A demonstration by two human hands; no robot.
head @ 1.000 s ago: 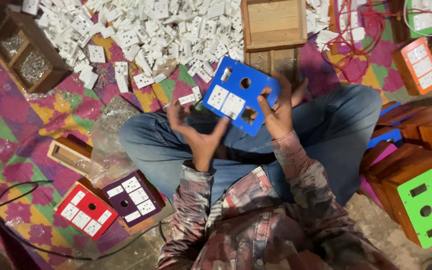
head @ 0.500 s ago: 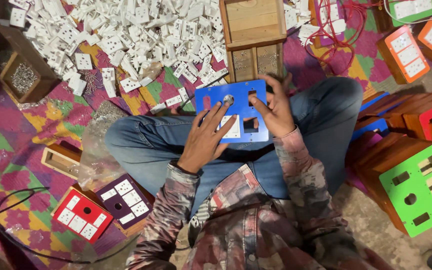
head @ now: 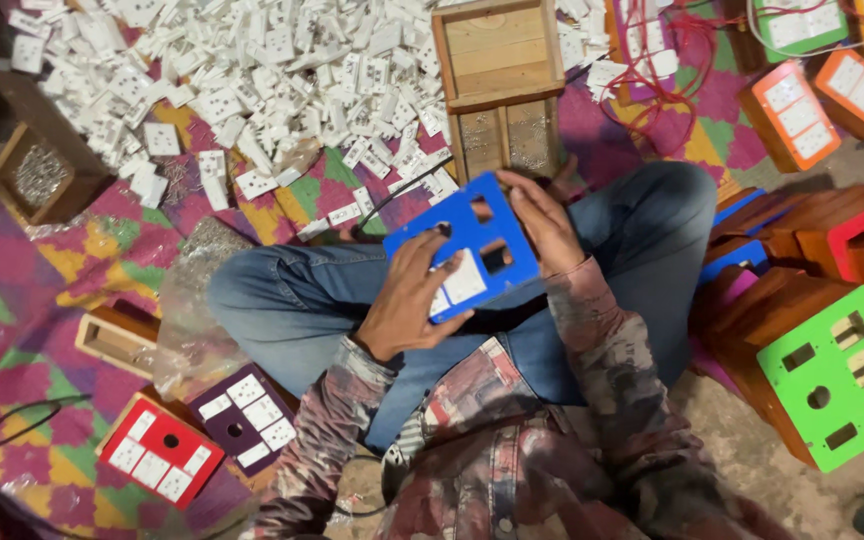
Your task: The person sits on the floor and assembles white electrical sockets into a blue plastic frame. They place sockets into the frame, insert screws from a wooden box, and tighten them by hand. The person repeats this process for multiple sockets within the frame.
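A blue plastic panel (head: 472, 225) with square and round cut-outs rests tilted over my crossed legs. One white switch piece (head: 464, 283) sits in a lower opening. My left hand (head: 407, 300) lies on the panel's lower left part, fingers pressing beside that white piece. Along the panel's right edge my right hand (head: 544, 222) grips it, fingers spread over the top.
A big heap of white switch pieces (head: 252, 80) covers the patterned mat ahead. A wooden tray (head: 497, 60) stands in front. Red (head: 157, 450) and purple (head: 249, 418) filled panels lie at my left. Green (head: 837, 375), orange and red boxes crowd the right.
The blue panel has come down from a raised position onto my lap. My left hand moved onto its face and now presses beside the white piece.
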